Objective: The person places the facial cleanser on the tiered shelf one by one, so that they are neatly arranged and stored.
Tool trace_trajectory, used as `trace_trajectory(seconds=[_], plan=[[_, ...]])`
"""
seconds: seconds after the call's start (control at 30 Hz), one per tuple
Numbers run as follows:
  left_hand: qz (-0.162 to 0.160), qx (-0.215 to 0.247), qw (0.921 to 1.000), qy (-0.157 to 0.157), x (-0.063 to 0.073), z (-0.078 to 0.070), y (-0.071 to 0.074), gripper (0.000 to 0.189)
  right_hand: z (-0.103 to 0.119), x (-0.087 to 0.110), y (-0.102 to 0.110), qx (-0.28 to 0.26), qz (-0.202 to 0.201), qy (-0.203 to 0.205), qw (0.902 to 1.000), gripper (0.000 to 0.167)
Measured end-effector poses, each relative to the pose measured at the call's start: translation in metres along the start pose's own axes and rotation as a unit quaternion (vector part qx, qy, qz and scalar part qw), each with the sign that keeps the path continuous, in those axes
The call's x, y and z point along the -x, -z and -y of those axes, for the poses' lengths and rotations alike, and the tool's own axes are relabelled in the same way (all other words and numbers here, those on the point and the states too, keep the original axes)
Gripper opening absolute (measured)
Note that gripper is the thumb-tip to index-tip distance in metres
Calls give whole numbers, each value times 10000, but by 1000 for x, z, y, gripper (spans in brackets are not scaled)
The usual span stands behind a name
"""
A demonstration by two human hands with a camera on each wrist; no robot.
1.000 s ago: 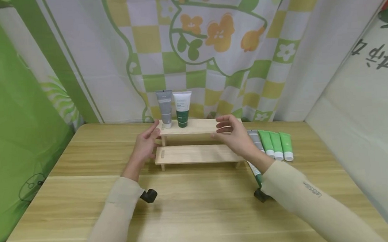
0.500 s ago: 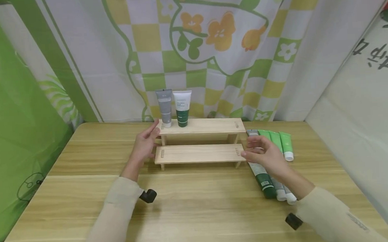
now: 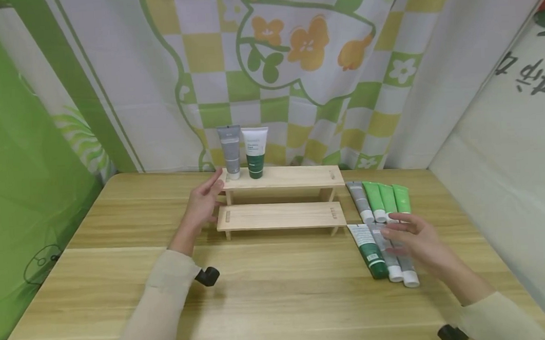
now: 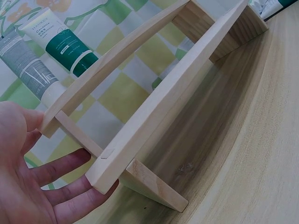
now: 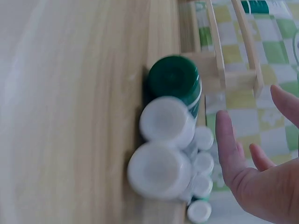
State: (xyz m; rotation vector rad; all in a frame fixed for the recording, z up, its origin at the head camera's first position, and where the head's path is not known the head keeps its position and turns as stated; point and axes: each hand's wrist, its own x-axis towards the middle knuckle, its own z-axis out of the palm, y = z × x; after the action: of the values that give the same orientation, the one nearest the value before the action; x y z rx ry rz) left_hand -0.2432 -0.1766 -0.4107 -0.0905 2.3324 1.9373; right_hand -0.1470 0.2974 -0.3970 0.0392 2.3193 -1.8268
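Observation:
My left hand (image 3: 201, 203) rests at the left end of a two-tier wooden display shelf (image 3: 281, 215). In the left wrist view, its thumb (image 4: 32, 119) touches the upper board's end and its spread fingers (image 4: 70, 186) touch the lower board's end. Upright on the upper board stand a grey tube (image 3: 231, 152) and a white-and-green tube (image 3: 255, 153). My right hand (image 3: 419, 242) hovers over the tubes lying right of the shelf, fingers apart, holding nothing. Below it lie a white-and-green tube (image 3: 369, 252) and two grey tubes with white caps (image 5: 161, 170).
Behind these lie another grey tube (image 3: 360, 201) and three green tubes (image 3: 374, 200) with white caps. A patterned curtain (image 3: 297, 107) hangs along the wooden table's (image 3: 279, 303) back edge. A green sheet (image 3: 27, 167) bounds the left side, a white printed one (image 3: 507, 142) the right.
My right hand has moved from the upper board's right end, rightward and nearer to me, over the lying tubes. My left hand stays at the shelf's left end.

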Motion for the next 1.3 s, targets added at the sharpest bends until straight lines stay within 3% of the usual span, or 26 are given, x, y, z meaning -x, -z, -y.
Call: trace_trajectory(seconds=[0.17, 0.33, 0.47, 0.6, 0.8, 1.0, 1.13, 1.3], plan=[[52, -7, 10000, -69, 0, 1, 1, 50, -22, 5, 25, -196, 324, -19, 9993, 67], [37, -5, 10000, -90, 0, 1, 0, 50, -38, 9, 49, -530, 582, -201, 9967, 51], [-10, -6, 10000, -63, 0, 1, 0, 49, -42, 11, 61, -378, 644, -481, 9960, 64], [-3, -24, 10000, -83, 0, 0, 0, 50, -49, 12, 71, -377, 1004, -629, 9922, 68], [-6, -43, 10000, -78, 0, 1, 0, 51, -48, 18, 66, 155, 880, -954, 9914, 79], [-74, -12, 10000, -3, -1, 1, 0, 48, -39, 17, 53, 867, 533, -942, 9903, 77], [-77, 12, 10000, 4, -1, 1, -1, 48, -35, 13, 47, 1447, 352, -905, 9847, 76], [-28, -8, 10000, -32, 0, 0, -1, 50, -29, 8, 43, 1913, 422, -872, 9767, 78]])
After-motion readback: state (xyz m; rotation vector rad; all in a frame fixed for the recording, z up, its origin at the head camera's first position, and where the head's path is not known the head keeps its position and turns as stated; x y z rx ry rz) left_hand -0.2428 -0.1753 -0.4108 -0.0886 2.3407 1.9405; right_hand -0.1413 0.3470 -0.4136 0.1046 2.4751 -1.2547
